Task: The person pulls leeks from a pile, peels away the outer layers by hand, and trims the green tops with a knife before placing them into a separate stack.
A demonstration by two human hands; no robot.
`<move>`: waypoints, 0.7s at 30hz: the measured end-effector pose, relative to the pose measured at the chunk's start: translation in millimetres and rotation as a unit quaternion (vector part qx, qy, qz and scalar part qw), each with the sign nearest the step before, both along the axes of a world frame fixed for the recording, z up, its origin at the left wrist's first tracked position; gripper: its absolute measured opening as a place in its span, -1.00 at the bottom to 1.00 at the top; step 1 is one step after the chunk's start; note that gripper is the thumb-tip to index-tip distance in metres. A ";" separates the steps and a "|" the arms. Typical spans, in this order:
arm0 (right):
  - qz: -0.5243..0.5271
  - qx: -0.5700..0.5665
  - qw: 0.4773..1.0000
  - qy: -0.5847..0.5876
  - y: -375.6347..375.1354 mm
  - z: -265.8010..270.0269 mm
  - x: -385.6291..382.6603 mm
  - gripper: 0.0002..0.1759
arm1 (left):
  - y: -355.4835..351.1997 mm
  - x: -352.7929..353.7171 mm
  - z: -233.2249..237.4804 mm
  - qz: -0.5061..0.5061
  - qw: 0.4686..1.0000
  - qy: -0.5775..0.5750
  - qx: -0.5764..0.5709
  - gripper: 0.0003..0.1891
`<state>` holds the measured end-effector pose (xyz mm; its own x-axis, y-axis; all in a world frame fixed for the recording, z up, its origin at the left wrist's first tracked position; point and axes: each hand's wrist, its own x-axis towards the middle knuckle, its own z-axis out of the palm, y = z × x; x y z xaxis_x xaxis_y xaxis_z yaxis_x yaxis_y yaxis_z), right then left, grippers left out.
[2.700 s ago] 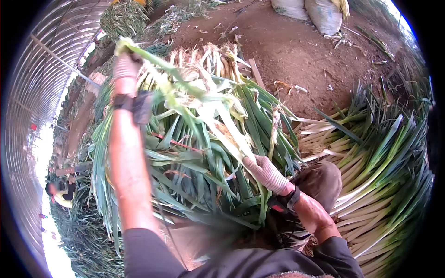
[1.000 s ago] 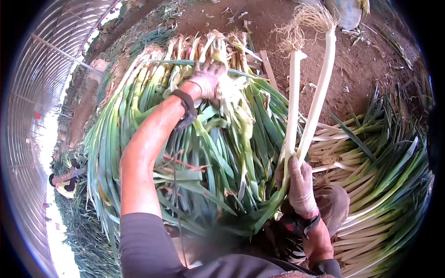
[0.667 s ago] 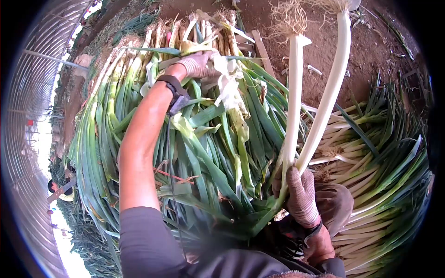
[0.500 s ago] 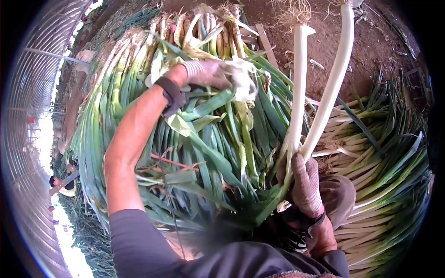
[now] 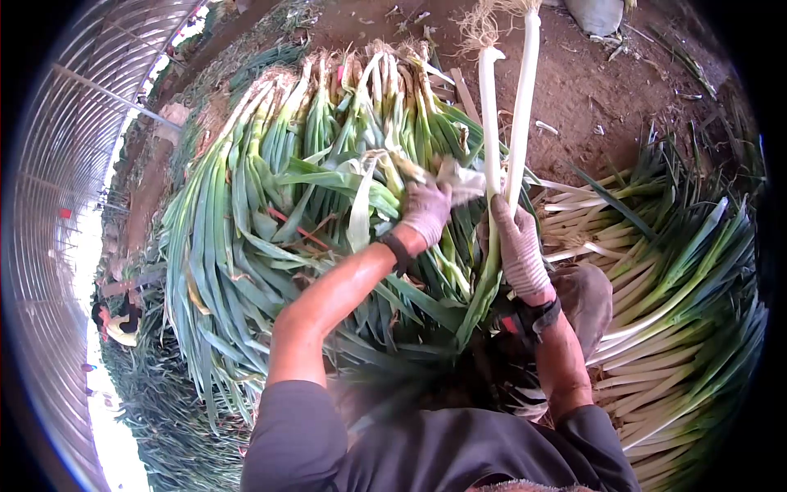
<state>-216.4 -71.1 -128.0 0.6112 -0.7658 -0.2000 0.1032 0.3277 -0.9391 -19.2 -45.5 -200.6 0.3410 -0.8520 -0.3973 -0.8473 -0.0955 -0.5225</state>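
My right hand [image 5: 515,246], in a knit glove, is closed around two long green onions [image 5: 516,123]. Their white shanks point away from me, roots at the far end, and the green leaves hang below my grip. My left hand [image 5: 426,211], also gloved, is over a heap of unpeeled green onions [image 5: 238,189] and left of the held ones. Its fingers look curled and are partly blurred. A pale, filmy piece [image 5: 463,182] shows at the fingertips, too smeared to name. Loose green leaves [image 5: 344,184] lie across the heap beside this hand.
White-stemmed green onions [image 5: 648,353] are piled on my right, beside my knee [image 5: 584,299]. Brown soil [image 5: 574,90] lies ahead, with a pale sack-like object [image 5: 596,15] at the far edge. Another person [image 5: 123,320] is far left, near the ribbed tunnel wall [image 5: 61,189].
My left hand has come nearer and to the right, towards the held green onions. My right hand has moved forward and slightly left, still gripping both. The camera view has shifted too.
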 end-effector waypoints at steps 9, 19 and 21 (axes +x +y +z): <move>-0.055 0.031 0.998 -0.024 -11.8 -16.0 -13.2 -0.49 | 142.9 -58.0 101.2 -0.122 0.962 0.215 0.113 -0.72; -0.069 0.040 0.997 -0.011 -15.4 -9.3 -17.4 -0.45 | 199.6 -79.8 152.8 -0.034 0.680 0.586 0.438 -0.34; -0.071 0.054 0.996 -0.017 -18.4 -1.7 -18.4 -0.46 | 177.7 -18.5 206.2 0.012 0.784 0.461 0.415 -0.29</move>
<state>-234.7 -89.5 -129.7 0.5066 -0.8195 -0.2678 0.1861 0.4072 -0.8942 -37.7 132.2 5.6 -0.4051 -0.1668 -0.8989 -0.9049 -0.0672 0.4203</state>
